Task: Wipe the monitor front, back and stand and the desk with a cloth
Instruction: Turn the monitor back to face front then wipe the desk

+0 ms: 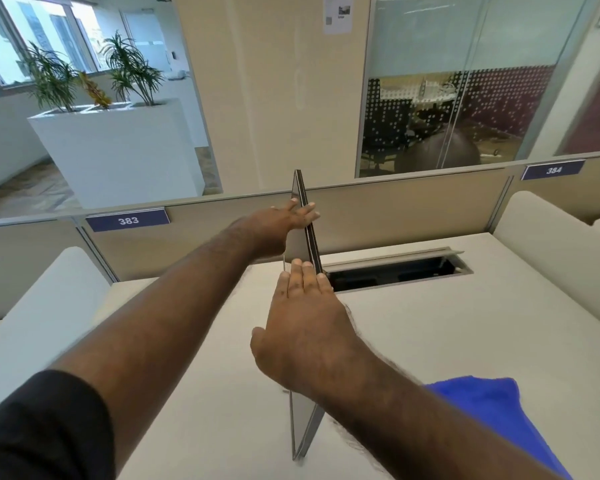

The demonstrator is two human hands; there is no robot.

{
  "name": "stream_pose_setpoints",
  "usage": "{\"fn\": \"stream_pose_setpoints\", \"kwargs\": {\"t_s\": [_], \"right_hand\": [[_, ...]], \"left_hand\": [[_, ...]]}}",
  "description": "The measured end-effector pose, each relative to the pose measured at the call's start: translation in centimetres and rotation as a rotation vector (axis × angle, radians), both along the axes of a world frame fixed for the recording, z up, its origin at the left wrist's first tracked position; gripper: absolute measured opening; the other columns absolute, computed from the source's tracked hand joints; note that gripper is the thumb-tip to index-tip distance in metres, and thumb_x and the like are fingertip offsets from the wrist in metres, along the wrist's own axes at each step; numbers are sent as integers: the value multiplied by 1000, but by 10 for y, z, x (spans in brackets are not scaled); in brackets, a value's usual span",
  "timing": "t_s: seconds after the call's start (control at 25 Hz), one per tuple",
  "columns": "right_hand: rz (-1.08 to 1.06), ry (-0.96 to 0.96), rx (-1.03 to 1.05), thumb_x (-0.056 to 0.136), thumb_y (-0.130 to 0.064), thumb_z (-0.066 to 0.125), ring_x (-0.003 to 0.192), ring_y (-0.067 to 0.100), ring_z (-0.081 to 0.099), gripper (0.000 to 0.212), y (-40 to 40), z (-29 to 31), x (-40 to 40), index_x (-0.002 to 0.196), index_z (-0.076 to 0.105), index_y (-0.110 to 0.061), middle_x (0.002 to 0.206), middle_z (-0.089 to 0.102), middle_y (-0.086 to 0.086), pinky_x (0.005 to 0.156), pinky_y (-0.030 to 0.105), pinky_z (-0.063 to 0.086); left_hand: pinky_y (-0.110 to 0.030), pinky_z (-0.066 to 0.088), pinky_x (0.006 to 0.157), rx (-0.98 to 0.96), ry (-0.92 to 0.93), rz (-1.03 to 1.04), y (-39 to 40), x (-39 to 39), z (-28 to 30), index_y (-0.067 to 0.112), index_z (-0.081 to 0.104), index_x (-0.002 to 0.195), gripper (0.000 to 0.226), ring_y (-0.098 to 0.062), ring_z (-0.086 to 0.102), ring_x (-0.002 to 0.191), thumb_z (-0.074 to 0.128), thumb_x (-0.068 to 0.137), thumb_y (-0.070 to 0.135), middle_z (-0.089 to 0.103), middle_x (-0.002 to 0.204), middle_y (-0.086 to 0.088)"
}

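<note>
Nearest, at lower right: crumpled bright blue cloth (492, 407) lying on the pale off-white desk top (465, 323), partly hidden behind the right forearm and held by neither hand. At lower left: dark short sleeve (45, 424) on the left arm. At centre: thin flat-panel monitor with dark bezel and grey face (303, 424), seen edge-on and running from the near desk edge toward the partition, near corner low at centre bottom, far corner raised above the partition line; stand not visible. Right hand (305, 334) laid flat, fingers straight and together, over the near part of the panel's upper edge, not curled round it. Left hand (281, 223) farther along, palm against the grey face, fingertips (310, 206) hooked over the dark edge. Hands well apart along the panel. Beyond the right hand: open rectangular cable slot with raised metal flap (395, 271) in the desk. Farther back: beige partition (378, 209) bearing blue number plates "383" (128, 220) and "384" (553, 170). Beyond that: white rectangular planter box with green palms (111, 150), and glass-walled room (447, 109).
</note>
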State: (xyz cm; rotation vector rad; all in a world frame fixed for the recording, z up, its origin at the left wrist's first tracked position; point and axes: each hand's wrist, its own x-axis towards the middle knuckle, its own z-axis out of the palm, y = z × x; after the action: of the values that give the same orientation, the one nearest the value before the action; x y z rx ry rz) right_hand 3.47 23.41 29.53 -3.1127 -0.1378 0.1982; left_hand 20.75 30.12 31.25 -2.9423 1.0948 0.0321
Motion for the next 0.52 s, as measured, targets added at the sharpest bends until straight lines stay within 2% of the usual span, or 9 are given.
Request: {"fn": "stream_pose_setpoints", "kwargs": {"t_s": [0.08, 0.2, 0.32, 0.36, 0.52], "right_hand": [[-55, -8, -82, 101, -48, 34, 148, 40, -14, 86, 5, -1, 4, 151, -13, 2, 157, -22, 26, 120, 48, -6], [-124, -50, -85, 100, -50, 35, 147, 44, -12, 88, 9, -16, 9, 150, -11, 5, 154, -24, 31, 119, 50, -5], [-183, -125, -132, 99, -54, 36, 146, 50, -4, 87, 12, -38, 15, 152, 0, 5, 143, -31, 41, 111, 61, -17], [-206, -145, -136, 99, -55, 34, 146, 50, -5, 87, 12, -39, 14, 152, 0, 5, 142, -33, 41, 110, 61, -18], [-163, -106, -106, 102, -52, 25, 149, 40, -11, 82, 1, -19, 7, 151, -10, 3, 156, -22, 27, 120, 48, -4]], "left_hand": [[-36, 20, 117, -25, -19, -3, -2, 4, -4, 32, 16, 154, 99, -13, 2, 150, 36, 74, -23, 6, 162, 13], [-38, 27, 116, -58, -36, -6, -3, 10, -11, 35, 22, 152, 98, -15, 9, 150, 36, 73, -21, 14, 162, 12], [-38, 19, 120, -68, -44, -30, 0, 11, -11, 32, 25, 152, 95, -16, 8, 150, 36, 73, -20, 17, 162, 10], [-39, 16, 120, -61, -51, -37, 1, 11, -11, 32, 25, 152, 94, -16, 7, 150, 36, 74, -19, 17, 162, 9], [-42, 9, 120, -40, -76, -31, -2, 9, -11, 28, 25, 152, 88, -19, 6, 150, 37, 78, -17, 16, 162, 5]]}}
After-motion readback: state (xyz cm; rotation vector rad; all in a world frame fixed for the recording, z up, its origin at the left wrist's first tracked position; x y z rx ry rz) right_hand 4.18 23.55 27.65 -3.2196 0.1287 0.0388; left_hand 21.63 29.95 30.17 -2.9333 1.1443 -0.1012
